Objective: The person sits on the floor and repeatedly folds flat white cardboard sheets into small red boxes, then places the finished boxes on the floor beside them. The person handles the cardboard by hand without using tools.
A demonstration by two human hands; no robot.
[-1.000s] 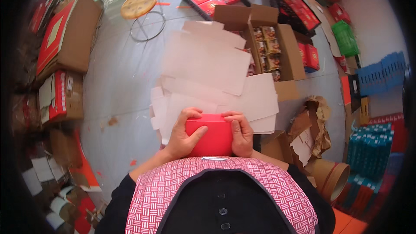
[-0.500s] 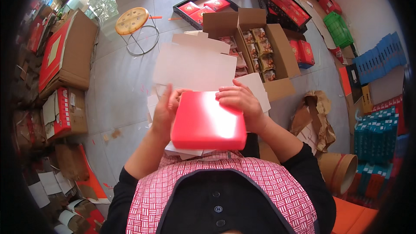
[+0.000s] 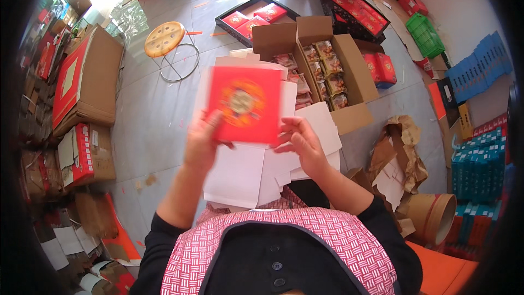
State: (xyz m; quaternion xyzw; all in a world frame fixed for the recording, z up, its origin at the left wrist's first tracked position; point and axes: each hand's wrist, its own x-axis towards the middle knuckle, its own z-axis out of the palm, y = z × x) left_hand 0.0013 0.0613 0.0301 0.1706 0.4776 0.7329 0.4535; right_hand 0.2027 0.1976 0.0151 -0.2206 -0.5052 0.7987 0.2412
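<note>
A flat red gift box with a round gold and orange design is held up in front of me, slightly blurred. My left hand grips its lower left corner, thumb on the printed face and fingers underneath. At the lower right corner, the bent fingers of my right hand pinch the edge. Below the box lie overlapping sheets of white card, spread before my lap. Just beyond them stands an open cardboard carton with several wrapped packs inside.
A round wooden stool stands at the far left. Black trays of red boxes lie at the back. Crumpled brown paper and a cardboard tube are on my right, near a green crate. Stacked cartons line the left.
The red box has moved up and away from me and turned so its printed face shows. My right hand has gone from its top to its lower right corner.
</note>
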